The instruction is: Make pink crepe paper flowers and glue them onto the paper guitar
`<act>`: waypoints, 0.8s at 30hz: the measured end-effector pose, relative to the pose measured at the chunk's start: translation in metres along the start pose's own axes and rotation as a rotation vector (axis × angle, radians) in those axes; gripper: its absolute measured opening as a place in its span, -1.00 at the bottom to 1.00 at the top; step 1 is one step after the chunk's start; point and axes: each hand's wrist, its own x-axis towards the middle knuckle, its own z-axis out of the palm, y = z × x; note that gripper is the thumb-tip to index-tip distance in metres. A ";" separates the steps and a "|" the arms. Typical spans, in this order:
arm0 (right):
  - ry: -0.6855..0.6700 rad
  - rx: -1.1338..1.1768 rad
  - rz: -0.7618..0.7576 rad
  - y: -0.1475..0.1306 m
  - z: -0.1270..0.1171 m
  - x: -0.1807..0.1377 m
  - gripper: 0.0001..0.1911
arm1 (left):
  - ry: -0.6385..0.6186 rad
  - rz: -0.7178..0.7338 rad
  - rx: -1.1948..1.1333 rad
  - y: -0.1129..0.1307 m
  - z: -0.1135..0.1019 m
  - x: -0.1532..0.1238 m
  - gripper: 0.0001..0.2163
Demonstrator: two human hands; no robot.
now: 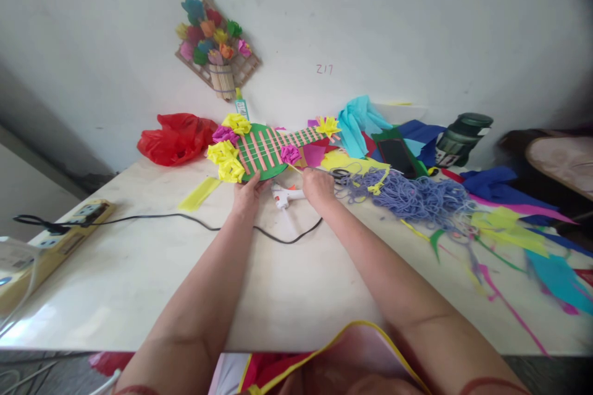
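A green guitar-shaped craft (273, 148) with pink strips, white strings and yellow and purple paper flowers is held up at the far middle of the table. My left hand (250, 188) grips its lower edge, thumb in front, fingers partly hidden behind. My right hand (317, 186) is closed around a thin pale stick (295, 168). At the stick's far end a purple paper flower (290, 154) shows against the guitar's lower right edge; whether it touches I cannot tell. A white glue gun (282, 196) lies between my hands, partly behind the right one. Scissors (341, 175) lie just beyond my right hand.
A black cord (185, 216) runs across the table from a power strip (74, 228). Red plastic (178, 139) lies at the back left. Tangled purple yarn (417, 197), coloured paper scraps (504, 228), a phone (396, 157) and a dark bottle (463, 139) crowd the right.
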 end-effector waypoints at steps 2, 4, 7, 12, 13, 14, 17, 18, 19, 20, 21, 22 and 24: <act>-0.011 0.017 -0.008 0.005 0.002 0.002 -0.72 | -0.003 -0.003 -0.004 0.000 0.000 0.000 -0.57; -0.015 0.036 -0.010 0.009 0.003 0.004 -0.70 | -0.005 -0.001 -0.013 0.001 0.000 0.000 -0.57; -0.014 0.058 0.002 0.014 0.003 0.005 -0.70 | -0.008 0.001 -0.028 0.001 0.001 0.000 -0.58; -0.001 0.116 0.032 0.017 0.006 0.006 -0.73 | -0.014 -0.009 -0.029 0.003 0.002 -0.002 -0.59; 0.005 0.131 0.037 0.018 0.007 0.006 -0.73 | -0.017 -0.011 -0.030 0.003 0.002 -0.002 -0.59; 0.010 0.145 0.042 0.018 0.008 0.006 -0.74 | -0.019 -0.013 -0.033 0.003 0.002 -0.002 -0.59; 0.024 0.182 0.056 0.020 0.010 0.007 -0.75 | -0.017 -0.018 -0.040 0.004 0.003 -0.003 -0.59; 0.027 0.188 0.061 0.020 0.010 0.007 -0.75 | -0.016 -0.019 -0.040 0.004 0.003 -0.003 -0.59; 0.030 0.188 0.064 0.020 0.010 0.007 -0.75 | -0.014 -0.019 -0.040 0.005 0.003 -0.003 -0.59; 0.033 0.181 0.064 0.020 0.011 0.007 -0.75 | -0.012 -0.019 -0.040 0.005 0.004 -0.003 -0.59; 0.035 0.167 0.059 0.020 0.010 0.006 -0.74 | -0.013 -0.019 -0.040 0.005 0.004 -0.003 -0.59; 0.036 0.149 0.051 0.019 0.010 0.006 -0.72 | -0.014 -0.018 -0.040 0.005 0.004 -0.003 -0.59; 0.037 0.112 0.027 0.018 0.010 0.006 -0.69 | -0.012 -0.017 -0.042 0.005 0.003 -0.003 -0.58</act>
